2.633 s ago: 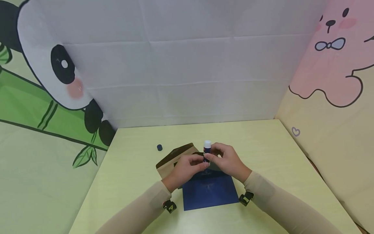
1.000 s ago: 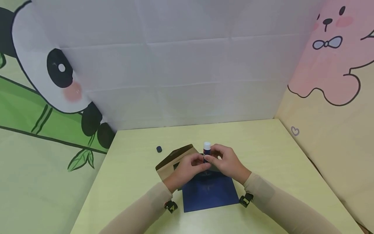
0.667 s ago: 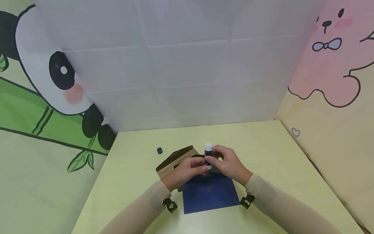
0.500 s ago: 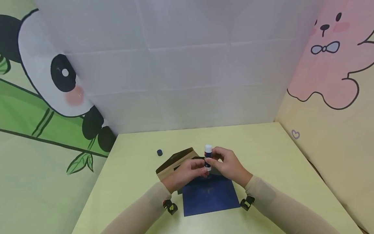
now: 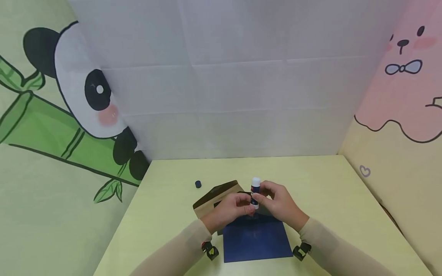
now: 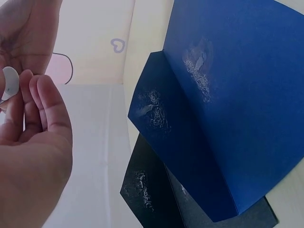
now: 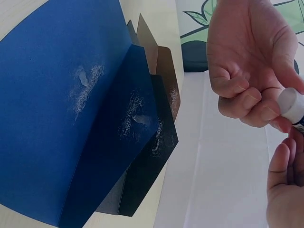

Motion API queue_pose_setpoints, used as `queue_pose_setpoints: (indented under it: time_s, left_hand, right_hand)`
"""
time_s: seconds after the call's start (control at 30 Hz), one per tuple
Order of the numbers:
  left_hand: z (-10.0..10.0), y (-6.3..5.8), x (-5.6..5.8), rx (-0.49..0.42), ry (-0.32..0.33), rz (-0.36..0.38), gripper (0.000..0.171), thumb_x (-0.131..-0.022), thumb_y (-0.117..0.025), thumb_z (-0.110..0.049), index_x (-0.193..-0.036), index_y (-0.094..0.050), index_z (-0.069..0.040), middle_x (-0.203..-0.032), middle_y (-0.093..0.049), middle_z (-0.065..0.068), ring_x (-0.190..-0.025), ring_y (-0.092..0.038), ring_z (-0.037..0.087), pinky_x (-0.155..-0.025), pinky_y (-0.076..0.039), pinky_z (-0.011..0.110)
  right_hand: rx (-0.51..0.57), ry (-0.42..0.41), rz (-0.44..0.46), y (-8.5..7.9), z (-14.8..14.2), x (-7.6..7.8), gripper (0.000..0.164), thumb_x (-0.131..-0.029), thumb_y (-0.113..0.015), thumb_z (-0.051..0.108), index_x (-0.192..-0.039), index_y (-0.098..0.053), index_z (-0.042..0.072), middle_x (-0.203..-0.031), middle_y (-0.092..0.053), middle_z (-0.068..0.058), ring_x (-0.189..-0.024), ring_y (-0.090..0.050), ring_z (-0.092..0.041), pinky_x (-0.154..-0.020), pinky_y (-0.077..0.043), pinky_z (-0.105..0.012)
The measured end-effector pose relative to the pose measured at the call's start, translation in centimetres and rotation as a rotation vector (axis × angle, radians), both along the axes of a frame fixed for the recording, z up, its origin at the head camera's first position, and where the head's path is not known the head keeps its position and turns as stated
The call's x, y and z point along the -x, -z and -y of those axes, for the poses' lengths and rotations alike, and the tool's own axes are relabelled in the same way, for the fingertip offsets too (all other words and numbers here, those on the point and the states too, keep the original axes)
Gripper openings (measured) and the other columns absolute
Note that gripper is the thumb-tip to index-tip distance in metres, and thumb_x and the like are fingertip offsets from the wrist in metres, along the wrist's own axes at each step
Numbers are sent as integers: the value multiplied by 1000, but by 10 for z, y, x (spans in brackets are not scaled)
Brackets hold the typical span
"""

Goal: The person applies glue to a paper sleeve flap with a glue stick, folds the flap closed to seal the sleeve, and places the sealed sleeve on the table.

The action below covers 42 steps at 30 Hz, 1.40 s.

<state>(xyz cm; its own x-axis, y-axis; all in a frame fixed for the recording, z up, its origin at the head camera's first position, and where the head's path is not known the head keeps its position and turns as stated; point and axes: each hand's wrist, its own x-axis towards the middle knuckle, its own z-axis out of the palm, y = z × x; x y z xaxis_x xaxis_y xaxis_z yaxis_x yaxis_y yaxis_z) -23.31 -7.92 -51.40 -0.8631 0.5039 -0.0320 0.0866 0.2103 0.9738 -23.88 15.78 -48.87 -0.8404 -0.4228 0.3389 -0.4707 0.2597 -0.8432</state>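
An uncapped glue stick (image 5: 255, 188) stands upright between my hands, above the envelopes. My right hand (image 5: 281, 204) pinches its dark blue barrel. With thumb and fingers, my left hand (image 5: 228, 210) holds the white base (image 7: 290, 102) at the lower end. Below lies a blue envelope (image 5: 257, 242) with its flap opened out; whitish glue smears show on flap and body in both wrist views. A black envelope (image 6: 142, 185) lies partly under it, also smeared. Behind these, a brown envelope (image 5: 204, 206) has its flap open too.
A small dark blue cap (image 5: 198, 184) lies on the pale yellow table (image 5: 165, 214), left of and beyond the envelopes. A white cloth wall (image 5: 241, 115) stands at the back, with printed panels on the left and right sides.
The left fingers have shifted lower on the glue stick, so its white base now shows. The head view has turned slightly; the envelopes and cap have stayed put.
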Motion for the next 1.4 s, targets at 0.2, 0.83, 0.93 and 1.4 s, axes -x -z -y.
queue_pose_setpoints:
  time_s: [0.2,0.83,0.93,1.4]
  left_hand:
    - [-3,-2,-3,-13,-69,14,26,-111,-86,-21,-128,-82,-2,-115,-85,10,-103,-83,21,-102,-70,39]
    - [-7,-10,-6,42,-65,-11,27,-106,-91,-26,-119,-76,-7,-108,-75,0,-97,-70,13,-93,-60,27]
    - [-6,-12,-7,50,-38,14,30,-109,-87,-30,-129,-80,-8,-115,-78,3,-103,-72,15,-101,-63,33]
    - [-7,-11,-8,-4,108,44,37,-120,-69,-23,-148,-75,0,-144,-72,39,-126,-77,48,-124,-56,74]
  right_hand:
    - [10,-8,-14,-1,-1,-1,9,-114,-77,9,-121,-79,4,-108,-82,-8,-100,-70,-6,-89,-59,-28]
    - [7,-24,-2,-3,-6,-2,9,-113,-78,7,-121,-79,4,-108,-82,-10,-100,-70,-8,-88,-57,-28]
    - [6,-27,-4,-2,-9,-4,8,-113,-78,7,-121,-79,4,-108,-82,-10,-100,-70,-8,-88,-58,-28]
    - [9,-37,24,2,-16,-6,6,-114,-77,8,-118,-78,4,-104,-80,-10,-92,-71,-12,-83,-61,-28]
